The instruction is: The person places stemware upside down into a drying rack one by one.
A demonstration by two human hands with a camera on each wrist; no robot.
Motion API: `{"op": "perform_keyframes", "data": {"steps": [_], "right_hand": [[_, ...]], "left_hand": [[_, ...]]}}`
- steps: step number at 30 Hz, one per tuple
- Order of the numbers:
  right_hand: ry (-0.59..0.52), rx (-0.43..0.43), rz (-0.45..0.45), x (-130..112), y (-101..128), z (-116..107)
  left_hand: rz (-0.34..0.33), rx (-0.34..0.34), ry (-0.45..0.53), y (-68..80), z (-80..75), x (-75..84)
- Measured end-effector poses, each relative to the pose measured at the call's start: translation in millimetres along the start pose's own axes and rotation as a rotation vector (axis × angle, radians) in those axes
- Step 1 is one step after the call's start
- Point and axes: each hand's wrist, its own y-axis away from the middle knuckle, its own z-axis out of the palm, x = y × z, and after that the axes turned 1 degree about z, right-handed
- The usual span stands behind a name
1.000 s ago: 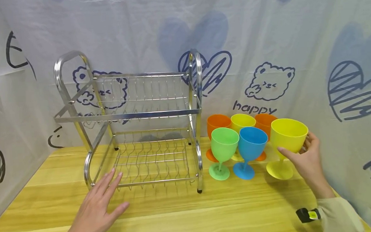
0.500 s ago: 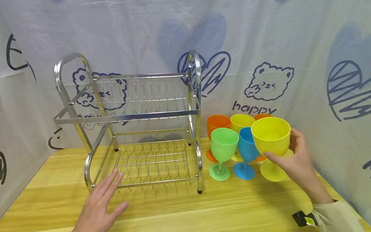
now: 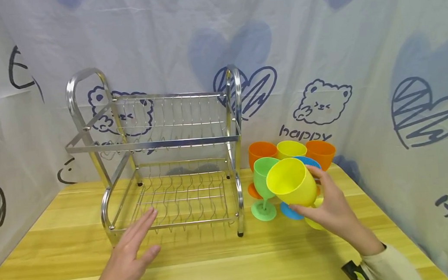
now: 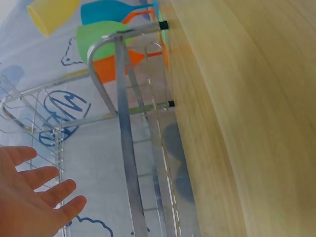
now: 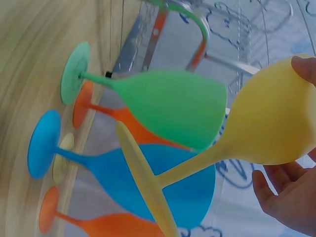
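My right hand (image 3: 332,208) grips a yellow goblet (image 3: 292,182) by its bowl. The goblet tilts to the left, its mouth turned toward the rack, and it overlaps the blue goblet (image 5: 148,182) in the head view. In the right wrist view its foot and stem hang free of the table. Right beside it stands a green goblet (image 3: 265,180), upright. My left hand (image 3: 125,262) has its fingers spread and holds nothing. It hovers at the front left of a two-tier metal dish rack (image 3: 154,143), close to the lower shelf.
Behind the green and blue goblets stand an orange goblet (image 3: 261,151), another yellow goblet (image 3: 292,148) and a second orange goblet (image 3: 321,154). All are on the wooden table (image 3: 225,265), to the right of the rack. A patterned curtain (image 3: 169,31) hangs close behind.
My right hand has carried the yellow goblet leftward, from beside the other goblets to in front of the blue one, and tipped it to the left. My left hand has barely moved.
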Motion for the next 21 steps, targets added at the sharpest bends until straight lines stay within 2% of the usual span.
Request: {"op": "perform_keyframes", "data": {"steps": [5, 11, 21], "right_hand": [[0.017, -0.07, -0.04, -6, -1, 12], [0.044, -0.158, -0.064, -15, -2, 25], [0.087, -0.167, -0.308, -23, -2, 50]], "left_hand": [[-0.05, -0.026, -0.007, -3.4, 0.2, 8.2], [-0.061, -0.029, -0.009, -5.5, 4.6, 13.6], [-0.049, -0.04, 0.029, -13.9, 18.6, 21.7]]}}
